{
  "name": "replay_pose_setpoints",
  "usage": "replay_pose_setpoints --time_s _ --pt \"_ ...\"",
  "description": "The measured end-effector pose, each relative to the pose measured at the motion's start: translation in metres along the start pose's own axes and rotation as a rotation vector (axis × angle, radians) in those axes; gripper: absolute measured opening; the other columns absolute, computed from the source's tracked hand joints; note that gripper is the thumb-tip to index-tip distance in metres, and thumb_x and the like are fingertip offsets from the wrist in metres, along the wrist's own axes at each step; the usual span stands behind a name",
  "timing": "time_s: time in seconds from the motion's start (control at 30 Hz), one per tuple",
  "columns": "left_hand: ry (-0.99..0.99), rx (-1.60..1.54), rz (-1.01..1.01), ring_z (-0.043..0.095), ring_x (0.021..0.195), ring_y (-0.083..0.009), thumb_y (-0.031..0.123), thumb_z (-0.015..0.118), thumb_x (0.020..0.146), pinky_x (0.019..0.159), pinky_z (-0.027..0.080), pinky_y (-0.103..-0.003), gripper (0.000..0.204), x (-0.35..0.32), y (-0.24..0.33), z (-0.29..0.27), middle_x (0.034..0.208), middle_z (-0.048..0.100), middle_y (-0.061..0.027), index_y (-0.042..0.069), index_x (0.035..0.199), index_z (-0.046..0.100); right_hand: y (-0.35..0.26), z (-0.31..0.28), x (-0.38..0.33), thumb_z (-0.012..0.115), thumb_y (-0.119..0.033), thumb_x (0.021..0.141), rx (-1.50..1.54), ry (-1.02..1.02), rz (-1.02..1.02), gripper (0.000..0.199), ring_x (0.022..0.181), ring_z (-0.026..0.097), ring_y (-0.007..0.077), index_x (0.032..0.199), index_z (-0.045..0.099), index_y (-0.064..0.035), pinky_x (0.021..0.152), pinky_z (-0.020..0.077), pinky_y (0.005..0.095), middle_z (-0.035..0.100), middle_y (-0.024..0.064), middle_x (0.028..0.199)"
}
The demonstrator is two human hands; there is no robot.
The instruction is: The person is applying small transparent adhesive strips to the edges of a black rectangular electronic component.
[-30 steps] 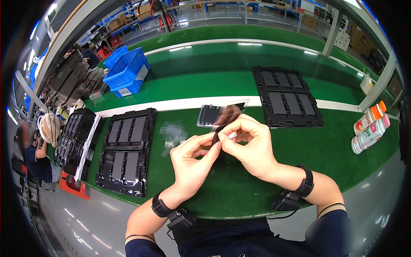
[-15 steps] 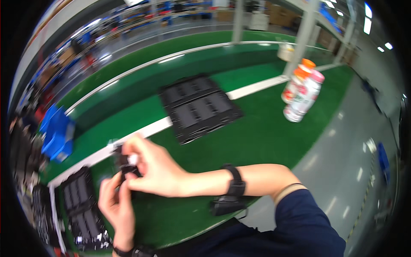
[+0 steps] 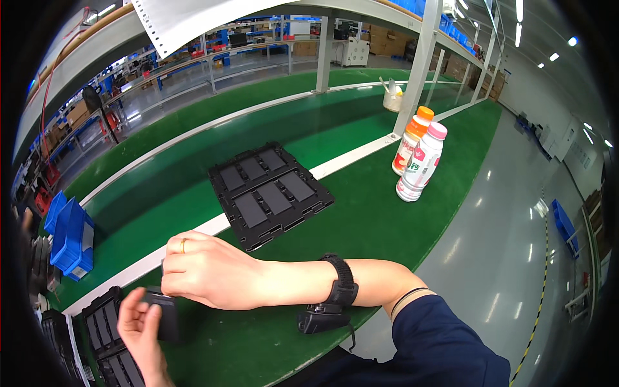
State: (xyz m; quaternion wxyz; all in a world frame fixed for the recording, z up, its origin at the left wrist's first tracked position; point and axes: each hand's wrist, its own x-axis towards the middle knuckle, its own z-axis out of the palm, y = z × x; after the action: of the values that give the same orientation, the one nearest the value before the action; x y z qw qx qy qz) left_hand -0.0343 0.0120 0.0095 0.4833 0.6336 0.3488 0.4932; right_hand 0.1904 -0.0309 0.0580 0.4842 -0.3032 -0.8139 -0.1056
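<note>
My left hand [image 3: 143, 332] pinches a dark, flat rectangular piece [image 3: 167, 320] between thumb and fingers, low at the left over the green table. Right at the top edge of that piece is my right hand [image 3: 209, 271], its back facing up and its fingers curled under. Those fingertips are hidden, so whether they grip the piece or something small does not show. Beyond the right hand lies a black tray [image 3: 253, 187] with several dark grey rectangular panels in its slots. A second black tray [image 3: 97, 351] of similar panels lies left of my left hand.
Blue plastic bins [image 3: 72, 242] stand at the left. To the right are an orange-capped bottle [image 3: 412, 138] and a pink-capped bottle [image 3: 422, 161], near the table's curved edge. A pale cup [image 3: 392, 99] with tools stands farther back. A white rail [image 3: 354, 156] crosses the table.
My right hand has turned so its back faces up, its fingers now curled from sight. The dark piece now hangs with its flat side showing in my left hand. The whole view has shifted.
</note>
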Motion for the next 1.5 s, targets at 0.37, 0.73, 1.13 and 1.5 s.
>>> replay_pose_setpoints --time_s 0.37,0.73,1.13,1.5 --pt "0.274 -0.106 0.165 0.054 0.079 -0.0048 0.001 0.056 0.087 0.074 0.045 -0.017 0.028 0.011 -0.001 -0.012 0.086 0.056 -0.0001 0.000 0.115 0.052 0.005 0.058 -0.061 0.062 -0.013 0.065 -0.247 -0.841 0.258 0.014 0.100 0.055 0.0245 0.073 0.065 -0.0021 0.085 0.0440 0.0340 0.063 0.0087 0.097" --pt "0.065 0.024 0.144 0.057 0.089 -0.0113 -0.001 0.058 0.084 0.082 0.044 -0.023 0.029 -0.010 -0.009 0.004 0.098 0.060 -0.0063 -0.002 0.113 0.054 -0.017 0.024 -0.012 0.066 -0.002 0.075 0.712 -0.081 0.674 0.022 0.076 0.059 0.0156 0.094 0.056 0.0027 0.069 0.0511 0.0280 0.058 0.0084 0.091" --pt "0.092 -0.052 0.093 0.059 0.082 -0.0103 -0.005 0.062 0.080 0.077 0.046 -0.021 0.023 -0.014 -0.004 0.010 0.092 0.063 -0.0071 -0.002 0.102 0.059 -0.020 0.031 -0.019 0.064 -0.001 0.077 0.686 0.020 0.674 0.018 0.082 0.063 0.0179 0.095 0.063 0.0016 0.070 0.0531 0.0275 0.061 0.0087 0.089" --pt "0.027 -0.206 0.137 0.060 0.086 -0.0110 -0.007 0.065 0.078 0.079 0.049 -0.023 0.025 -0.013 0.007 0.028 0.095 0.064 -0.0081 -0.002 0.103 0.062 -0.019 0.027 -0.018 0.064 0.000 0.080 0.797 -0.056 0.848 0.029 0.080 0.056 0.0065 0.109 0.059 0.0004 0.068 0.0502 0.0203 0.059 0.0040 0.095"
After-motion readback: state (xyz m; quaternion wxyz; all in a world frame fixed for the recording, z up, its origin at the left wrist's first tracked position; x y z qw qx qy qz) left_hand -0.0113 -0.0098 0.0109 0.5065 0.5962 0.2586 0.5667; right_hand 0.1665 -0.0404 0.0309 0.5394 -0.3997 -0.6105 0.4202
